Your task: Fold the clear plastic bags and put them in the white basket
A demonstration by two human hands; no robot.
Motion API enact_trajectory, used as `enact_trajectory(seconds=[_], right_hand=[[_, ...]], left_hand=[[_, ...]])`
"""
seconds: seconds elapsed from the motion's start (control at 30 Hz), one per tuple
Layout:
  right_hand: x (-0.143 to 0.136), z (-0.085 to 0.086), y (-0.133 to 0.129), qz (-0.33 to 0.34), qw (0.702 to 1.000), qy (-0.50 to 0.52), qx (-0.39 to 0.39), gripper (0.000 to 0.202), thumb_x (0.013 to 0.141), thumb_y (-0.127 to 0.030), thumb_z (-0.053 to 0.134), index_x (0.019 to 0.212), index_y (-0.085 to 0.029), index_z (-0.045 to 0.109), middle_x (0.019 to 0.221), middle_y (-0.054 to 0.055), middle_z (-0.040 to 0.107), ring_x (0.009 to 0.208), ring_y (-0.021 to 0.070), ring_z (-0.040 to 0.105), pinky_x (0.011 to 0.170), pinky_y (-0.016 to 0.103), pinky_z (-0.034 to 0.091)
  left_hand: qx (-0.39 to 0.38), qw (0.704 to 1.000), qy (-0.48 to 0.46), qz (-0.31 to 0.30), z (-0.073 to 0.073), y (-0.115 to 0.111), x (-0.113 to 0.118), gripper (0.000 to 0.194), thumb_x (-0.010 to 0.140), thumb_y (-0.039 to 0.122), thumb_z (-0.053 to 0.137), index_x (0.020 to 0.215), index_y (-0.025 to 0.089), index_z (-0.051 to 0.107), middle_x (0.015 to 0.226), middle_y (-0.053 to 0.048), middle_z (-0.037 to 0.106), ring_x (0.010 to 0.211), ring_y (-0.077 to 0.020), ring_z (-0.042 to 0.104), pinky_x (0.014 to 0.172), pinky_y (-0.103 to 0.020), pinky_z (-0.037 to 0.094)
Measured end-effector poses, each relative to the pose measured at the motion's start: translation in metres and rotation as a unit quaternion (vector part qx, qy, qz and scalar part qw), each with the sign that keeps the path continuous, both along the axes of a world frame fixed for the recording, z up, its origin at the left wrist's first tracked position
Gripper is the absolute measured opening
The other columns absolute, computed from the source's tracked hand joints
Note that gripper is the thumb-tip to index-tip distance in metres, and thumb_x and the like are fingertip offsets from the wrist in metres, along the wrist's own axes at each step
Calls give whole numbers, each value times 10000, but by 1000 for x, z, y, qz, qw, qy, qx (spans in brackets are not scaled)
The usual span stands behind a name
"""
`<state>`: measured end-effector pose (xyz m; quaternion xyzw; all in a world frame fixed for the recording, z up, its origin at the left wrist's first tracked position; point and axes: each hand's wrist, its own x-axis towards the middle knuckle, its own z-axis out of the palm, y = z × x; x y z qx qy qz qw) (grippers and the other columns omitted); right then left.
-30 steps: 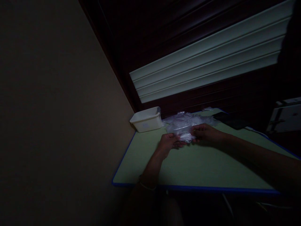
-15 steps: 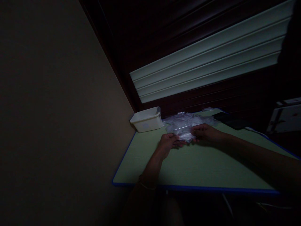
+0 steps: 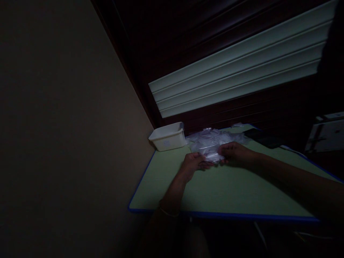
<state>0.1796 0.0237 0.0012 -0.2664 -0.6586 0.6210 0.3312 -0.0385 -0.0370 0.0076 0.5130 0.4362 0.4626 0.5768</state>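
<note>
Between my two hands is a clear plastic bag (image 3: 211, 154), shiny and creased, held above the table. My left hand (image 3: 192, 162) pinches its left lower side, thumb on top and fingers underneath. On the other side, my right hand (image 3: 233, 153) grips the right edge between thumb and fingers. Just behind lies a loose heap of clear plastic bags (image 3: 212, 135) on the green table (image 3: 220, 193). Dim light hides whether anything is inside the held bag.
A white plastic bin (image 3: 168, 138) stands at the table's back left corner, by the wall. A dark flat object (image 3: 264, 138) lies at the back right, with a pale cable beside it. A blue edge runs around the table. A white box-like object (image 3: 326, 134) is at far right.
Both hands stay almost in place. The held plastic bag has shifted very slightly, and its creases catch the light differently.
</note>
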Motion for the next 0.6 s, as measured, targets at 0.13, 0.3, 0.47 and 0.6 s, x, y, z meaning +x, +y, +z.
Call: enact_trajectory(seconds=[0.13,0.3,0.47,0.6], right_hand=[[-1,-2,1,-12,998,17,-64,268,733,-407,738,688,-164,633,603,28,670,498,104,566,477,219,404],[0,2,-1,-10,998,3,-67,273,736,-401,739,687,-152,638,596,35,668,465,90,542,435,206,376],[0,4,-2,-10,998,15,-66,253,740,-379,743,718,-150,638,623,32,670,492,90,561,461,202,409],[-2,4,-4,2,998,22,-61,259,735,-368,751,776,-130,658,665,52,687,519,98,582,484,210,434]], left_hand=[[-5,1000,1,4,1,0,0,259,787,317,703,909,103,621,784,-145,747,691,-211,726,621,-262,524],[7,1000,9,6,-5,4,-3,296,802,356,694,923,92,635,791,-152,746,663,-191,717,587,-237,508],[20,1000,13,7,-9,7,-4,297,787,353,703,895,81,654,819,-157,745,654,-177,707,600,-245,510],[15,1000,18,9,-8,6,-3,318,771,363,714,899,77,662,797,-150,742,630,-174,699,596,-252,510]])
